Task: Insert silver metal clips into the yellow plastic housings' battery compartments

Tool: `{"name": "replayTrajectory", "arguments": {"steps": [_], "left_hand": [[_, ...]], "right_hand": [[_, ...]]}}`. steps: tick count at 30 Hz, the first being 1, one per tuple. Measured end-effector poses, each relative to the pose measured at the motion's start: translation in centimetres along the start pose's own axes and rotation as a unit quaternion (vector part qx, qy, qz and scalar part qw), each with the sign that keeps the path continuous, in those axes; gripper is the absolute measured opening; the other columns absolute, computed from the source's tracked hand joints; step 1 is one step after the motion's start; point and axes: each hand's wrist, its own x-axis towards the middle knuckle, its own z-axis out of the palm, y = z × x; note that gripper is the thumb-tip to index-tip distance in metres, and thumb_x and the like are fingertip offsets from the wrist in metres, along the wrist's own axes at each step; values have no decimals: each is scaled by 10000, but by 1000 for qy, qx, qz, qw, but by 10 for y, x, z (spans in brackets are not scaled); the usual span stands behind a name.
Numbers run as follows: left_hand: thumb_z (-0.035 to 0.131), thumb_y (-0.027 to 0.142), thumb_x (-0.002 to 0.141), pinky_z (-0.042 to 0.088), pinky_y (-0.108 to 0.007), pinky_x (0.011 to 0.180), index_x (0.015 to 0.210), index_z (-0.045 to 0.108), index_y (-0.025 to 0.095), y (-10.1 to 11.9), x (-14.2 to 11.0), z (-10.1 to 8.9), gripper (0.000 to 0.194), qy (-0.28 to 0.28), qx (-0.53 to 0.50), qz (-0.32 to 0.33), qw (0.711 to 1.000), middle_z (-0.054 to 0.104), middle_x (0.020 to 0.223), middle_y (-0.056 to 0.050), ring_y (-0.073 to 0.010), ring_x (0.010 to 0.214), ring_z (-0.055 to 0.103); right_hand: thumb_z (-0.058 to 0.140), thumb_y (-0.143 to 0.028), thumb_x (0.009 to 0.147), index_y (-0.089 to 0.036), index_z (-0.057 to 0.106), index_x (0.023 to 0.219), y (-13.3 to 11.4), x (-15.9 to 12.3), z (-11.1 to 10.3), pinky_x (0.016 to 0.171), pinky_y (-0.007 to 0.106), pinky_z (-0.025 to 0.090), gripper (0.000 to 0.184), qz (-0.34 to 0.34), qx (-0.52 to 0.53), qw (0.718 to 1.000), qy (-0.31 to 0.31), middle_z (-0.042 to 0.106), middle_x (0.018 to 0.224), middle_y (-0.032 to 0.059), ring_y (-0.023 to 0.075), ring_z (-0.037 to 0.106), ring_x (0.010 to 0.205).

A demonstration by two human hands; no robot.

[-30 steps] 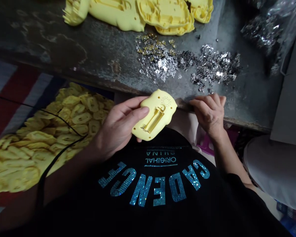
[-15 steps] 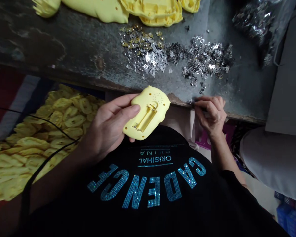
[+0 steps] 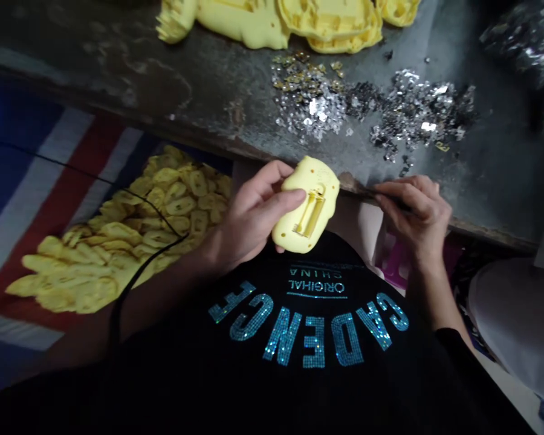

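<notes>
One seemingly light, stiff shell sits best side-pinched in my left hand. By the bench, my right hand: grip unclear.

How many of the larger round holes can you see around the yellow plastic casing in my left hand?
4: upper left hole, upper right hole, lower left hole and lower right hole of the pale yellow plastic casing. Your left hand may hide more.
</notes>
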Motion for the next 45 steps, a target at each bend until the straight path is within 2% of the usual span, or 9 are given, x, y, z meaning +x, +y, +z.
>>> {"name": "replayTrajectory", "arguments": {"steps": [2, 4, 9, 14, 22, 30, 33, 37, 45], "left_hand": [[824, 380, 927, 410, -194, 393, 1053, 591, 244, 1, -1, 1, 298, -21, -1, 2, 1000, 738, 817, 33, -102, 502, 589], [817, 373, 926, 441, -192, 459, 1045, 595, 245, 3, -3, 1, 282, -39, -8, -10, 999, 699, 815, 39, -100, 549, 592], [832, 350, 882, 549, -200, 598, 1021, 588, 241, 7, -7, 4, 301, -70, -64, -56, 994, 677, 863, 45, -117, 690, 667], [795, 344, 911, 604, -243, 652, 1000, 612, 233, 1, -7, 3, 232, -93, -87, -44, 991, 683, 870, 32, -140, 726, 701], [716, 395, 1009, 624, -288, 683, 960, 687, 213, -5, -4, 5, 191, -61, -141, -79, 985, 699, 873, -11, -171, 748, 699], [628, 342, 1056, 673, -341, 716, 931, 711, 177, 4, -3, 17, 223, -42, -169, -111, 979, 735, 852, -58, -201, 735, 740], [628, 341, 1052, 676, -345, 752, 964, 736, 171, 5, -5, 20, 220, -41, -161, -101, 981, 752, 895, -70, -214, 781, 764], [580, 323, 1083, 642, -315, 697, 920, 714, 171, 6, -6, 23, 259, -36, -157, -102, 982, 710, 850, -50, -182, 718, 725], [565, 319, 1104, 607, -270, 656, 900, 694, 172, 10, -6, 28, 283, -30, -179, -116, 977, 701, 841, -39, -160, 707, 694]], "right_hand": [[872, -289, 1054, -323, 899, 1123, -17, 6, -8, 791, 409, 644, 82, -9, 115, 993, -7, 885, 1001, 12, 242, 827, 867], [900, -204, 1019, -343, 898, 1156, -35, 15, -14, 771, 400, 672, 195, -29, 210, 977, -36, 906, 1028, -8, 237, 845, 857], [831, -124, 1019, -438, 886, 1218, -62, 36, -16, 832, 502, 724, 375, -60, 288, 950, -104, 905, 1039, -23, 289, 850, 891], [829, -159, 1011, -509, 872, 1228, -69, 45, -14, 823, 526, 731, 414, -79, 248, 954, -149, 897, 1020, -33, 302, 852, 904], [869, -212, 1007, -510, 870, 1240, -68, 43, -21, 756, 488, 736, 379, -118, 213, 956, -166, 900, 1018, -35, 294, 858, 873], [791, -235, 1108, -363, 845, 1234, -69, 44, -30, 865, 400, 728, 187, -169, 129, 958, -191, 881, 1125, 22, 231, 862, 1002], [768, -273, 1128, -384, 838, 1257, -69, 45, -31, 878, 399, 741, 183, -176, 107, 959, -194, 881, 1163, 11, 230, 862, 1007], [775, -205, 1103, -349, 840, 1257, -72, 48, -32, 905, 385, 750, 221, -208, 108, 954, -188, 863, 1131, 17, 241, 859, 1010], [666, -198, 1170, -256, 779, 1251, -80, 47, -32, 822, 385, 721, 151, -281, 4, 944, -175, 816, 1074, 40, 216, 780, 924]]}}
